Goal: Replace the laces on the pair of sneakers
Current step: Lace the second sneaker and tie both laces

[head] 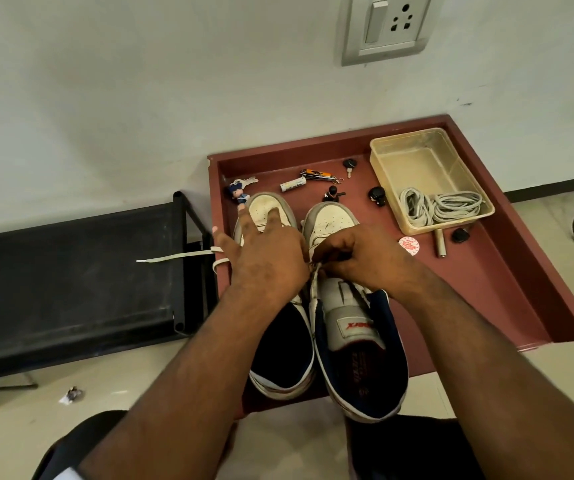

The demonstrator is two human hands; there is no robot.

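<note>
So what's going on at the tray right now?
A person is working on two sneakers on a red tray. The right hand pinches a lace at the eyelets of the right sneaker. The left hand rests spread on the left sneaker. Coiled laces wait in the plastic tub.

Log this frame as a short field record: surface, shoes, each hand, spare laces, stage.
surface: red-brown tray
shoes: two sneakers, left sneaker, right sneaker, toes toward the wall
left hand: fingers spread, resting on the left sneaker
right hand: pinching a white lace at the right sneaker's eyelets
spare laces: grey laces coiled in a clear container
stage: lacing unfinished
</note>
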